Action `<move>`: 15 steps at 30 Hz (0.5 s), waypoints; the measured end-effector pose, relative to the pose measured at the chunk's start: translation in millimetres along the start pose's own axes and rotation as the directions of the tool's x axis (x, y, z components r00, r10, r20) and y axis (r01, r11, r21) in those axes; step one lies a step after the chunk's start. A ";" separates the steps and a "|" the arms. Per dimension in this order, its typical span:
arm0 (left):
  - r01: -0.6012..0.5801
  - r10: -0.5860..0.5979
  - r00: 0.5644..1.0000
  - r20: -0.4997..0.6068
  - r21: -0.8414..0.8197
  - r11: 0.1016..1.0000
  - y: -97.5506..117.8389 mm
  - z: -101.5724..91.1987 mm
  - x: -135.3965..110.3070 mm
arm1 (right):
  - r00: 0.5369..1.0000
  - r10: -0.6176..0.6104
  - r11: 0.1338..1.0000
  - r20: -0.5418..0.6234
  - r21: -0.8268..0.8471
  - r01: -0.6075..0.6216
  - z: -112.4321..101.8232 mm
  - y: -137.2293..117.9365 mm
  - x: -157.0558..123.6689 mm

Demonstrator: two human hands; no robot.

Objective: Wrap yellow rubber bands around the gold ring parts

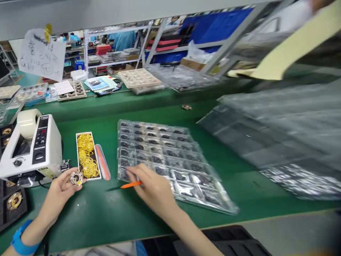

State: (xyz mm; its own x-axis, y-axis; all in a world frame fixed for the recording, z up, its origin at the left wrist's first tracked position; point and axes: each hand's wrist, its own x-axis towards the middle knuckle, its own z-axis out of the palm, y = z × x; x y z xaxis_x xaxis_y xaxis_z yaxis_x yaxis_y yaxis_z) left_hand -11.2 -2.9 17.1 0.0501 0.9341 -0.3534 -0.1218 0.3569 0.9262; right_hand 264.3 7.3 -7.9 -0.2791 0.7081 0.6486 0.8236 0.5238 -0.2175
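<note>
My left hand (60, 190) pinches a small round metal part (76, 178) just in front of a narrow tray of yellow rings (86, 155). My right hand (151, 188) grips an orange-tipped tool (130, 184) and its fingers rest on the near left corner of a clear blister tray (170, 161) filled with several small dark parts. A blue band sits on my left wrist.
A white tape dispenser (32, 145) stands at the left on the green mat. Black foam trays with round parts (13, 202) lie at the far left. Stacked clear trays (279, 142) fill the right side. Beige trays (138, 77) and papers sit on the far bench.
</note>
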 end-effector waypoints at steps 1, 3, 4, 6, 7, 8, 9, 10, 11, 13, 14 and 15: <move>0.006 -0.006 1.000 -0.002 0.001 1.000 -0.1 -1.2 0.6 | 0.999 0.050 0.997 0.003 -0.059 -0.050 -9.3 18.4 -7.9; 0.023 -0.023 1.000 -0.010 -0.002 1.000 1.2 -1.9 0.0 | 0.988 0.149 0.969 0.042 -0.206 -0.137 -32.6 61.1 -26.6; 0.030 -0.030 0.999 -0.014 -0.006 1.000 2.2 -1.4 -1.2 | 0.972 0.219 0.943 0.088 -0.274 -0.187 -45.7 82.9 -36.7; 0.036 -0.036 0.999 -0.014 -0.018 0.999 4.7 0.3 -4.3 | 0.917 0.313 0.920 0.248 -0.321 -0.227 -71.7 121.2 -55.5; 0.043 -0.043 0.999 -0.004 -0.020 0.999 5.7 1.3 -5.7 | 0.903 0.334 0.914 0.271 -0.328 -0.240 -83.0 135.9 -63.1; 0.050 -0.050 0.999 0.008 -0.019 0.999 6.5 2.1 -6.6 | 0.889 0.337 0.918 0.311 -0.319 -0.236 -92.5 147.2 -69.1; 0.057 -0.057 0.998 0.023 -0.015 0.998 7.0 2.6 -7.0 | 0.879 0.338 0.921 0.336 -0.308 -0.237 -99.8 155.2 -73.2; 0.064 -0.064 0.997 0.038 -0.009 0.998 7.0 2.8 -6.7 | 0.871 0.344 0.923 0.351 -0.296 -0.245 -104.7 160.3 -75.6; 0.070 -0.070 0.996 0.050 0.000 0.998 6.6 2.7 -5.8 | 0.862 0.355 0.923 0.362 -0.283 -0.261 -107.4 163.1 -76.8; 0.080 -0.081 0.994 0.072 0.025 0.997 4.8 1.8 -2.3 | 0.846 0.384 0.916 0.369 -0.263 -0.302 -106.8 164.3 -76.8; 0.085 -0.088 0.992 0.085 0.037 0.996 3.6 1.3 -0.2 | 0.841 0.393 0.915 0.373 -0.251 -0.317 -104.4 163.9 -76.8; 0.094 -0.099 0.990 0.101 0.049 0.994 2.5 0.9 1.8 | 0.834 0.387 0.919 0.393 -0.234 -0.317 -101.1 163.5 -77.4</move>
State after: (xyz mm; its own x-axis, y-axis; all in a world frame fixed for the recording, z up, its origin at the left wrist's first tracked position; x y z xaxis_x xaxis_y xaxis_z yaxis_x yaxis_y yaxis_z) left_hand -10.5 -0.3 18.9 0.1621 0.8892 -0.4278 -0.0682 0.4426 0.8941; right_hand 470.5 -9.7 -20.0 -0.1080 0.9796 0.1696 0.9609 0.1467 -0.2350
